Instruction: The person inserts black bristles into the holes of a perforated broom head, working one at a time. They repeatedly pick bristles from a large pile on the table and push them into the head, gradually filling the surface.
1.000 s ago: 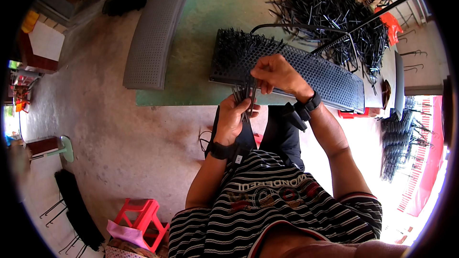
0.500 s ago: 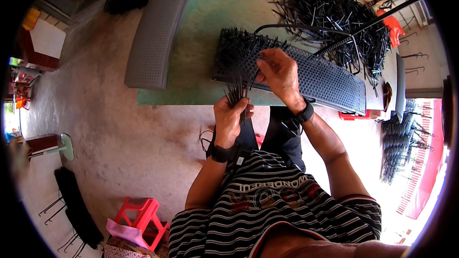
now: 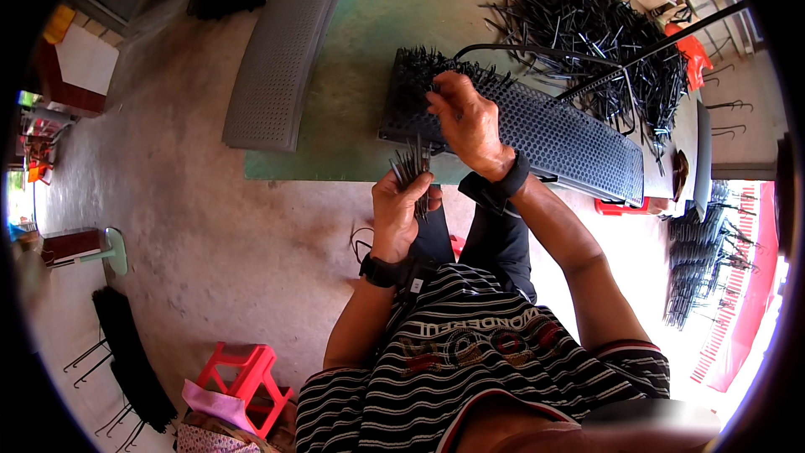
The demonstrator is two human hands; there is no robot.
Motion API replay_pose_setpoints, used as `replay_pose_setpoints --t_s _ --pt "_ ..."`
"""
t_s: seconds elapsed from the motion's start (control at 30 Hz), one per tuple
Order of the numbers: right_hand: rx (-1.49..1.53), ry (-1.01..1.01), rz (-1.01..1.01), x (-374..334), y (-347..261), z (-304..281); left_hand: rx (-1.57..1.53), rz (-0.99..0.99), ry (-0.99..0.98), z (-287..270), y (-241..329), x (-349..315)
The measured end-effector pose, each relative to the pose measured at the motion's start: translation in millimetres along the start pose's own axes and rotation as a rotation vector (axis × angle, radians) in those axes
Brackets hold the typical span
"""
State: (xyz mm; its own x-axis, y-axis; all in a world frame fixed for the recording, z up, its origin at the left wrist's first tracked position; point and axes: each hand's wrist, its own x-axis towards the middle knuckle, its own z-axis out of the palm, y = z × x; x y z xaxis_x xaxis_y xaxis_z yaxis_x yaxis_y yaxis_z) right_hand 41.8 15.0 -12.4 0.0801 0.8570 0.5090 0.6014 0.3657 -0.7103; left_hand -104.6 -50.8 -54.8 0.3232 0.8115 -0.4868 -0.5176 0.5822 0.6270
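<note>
My left hand (image 3: 396,214) is closed round a bundle of thin black strips (image 3: 409,169), just off the near edge of the green table (image 3: 277,166). My right hand (image 3: 474,127) is above a long dark panel (image 3: 570,138) full of round holes, its fingers bent and drawn together. Whatever those fingertips hold is too small to tell against the dark background. Black strips stand up in a dense tuft (image 3: 411,88) on the panel's left part, beside my right fingertips. The holes to the right of my hand show bare.
A big heap of loose black strips (image 3: 595,46) lies behind the panel, with a black metal frame (image 3: 625,63) between. A curved grey perforated panel (image 3: 277,75) hangs over the table's left edge. A red stool (image 3: 247,377) and bristly black pieces (image 3: 134,361) stand at lower left.
My right hand has moved left and slightly up, away from the bundle and over the standing strips. My left hand keeps its bundle in nearly the same place.
</note>
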Motion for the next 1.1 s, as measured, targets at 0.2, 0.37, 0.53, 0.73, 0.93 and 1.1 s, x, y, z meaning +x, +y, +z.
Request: replay_pose_setpoints --t_s 0.2,0.37,0.53,0.73,0.93,1.1 --pt "-0.293 -0.125 -0.137 5.6 -2.5 -7.0 0.017 0.015 0.011 -2.8 0.2 0.6" --pt "-0.161 -0.371 0.231 -13.5 -7.0 -24.9 -0.034 -0.004 0.009 5.1 3.7 -0.1" --pt "0.173 -0.286 0.570 -11.7 -9.0 -34.7 -0.052 0.003 -0.009 10.8 0.0 1.1" --pt "0.338 -0.159 0.575 3.2 -24.6 -34.9 0.000 0.042 0.031 9.0 1.1 4.6" --pt "0.349 0.120 0.373 5.7 -24.2 -20.4 0.138 0.061 0.040 -0.7 -0.7 2.0" --pt "0.150 0.086 0.194 1.1 -15.3 -6.5 0.127 0.051 0.027 0.6 3.4 -3.6"
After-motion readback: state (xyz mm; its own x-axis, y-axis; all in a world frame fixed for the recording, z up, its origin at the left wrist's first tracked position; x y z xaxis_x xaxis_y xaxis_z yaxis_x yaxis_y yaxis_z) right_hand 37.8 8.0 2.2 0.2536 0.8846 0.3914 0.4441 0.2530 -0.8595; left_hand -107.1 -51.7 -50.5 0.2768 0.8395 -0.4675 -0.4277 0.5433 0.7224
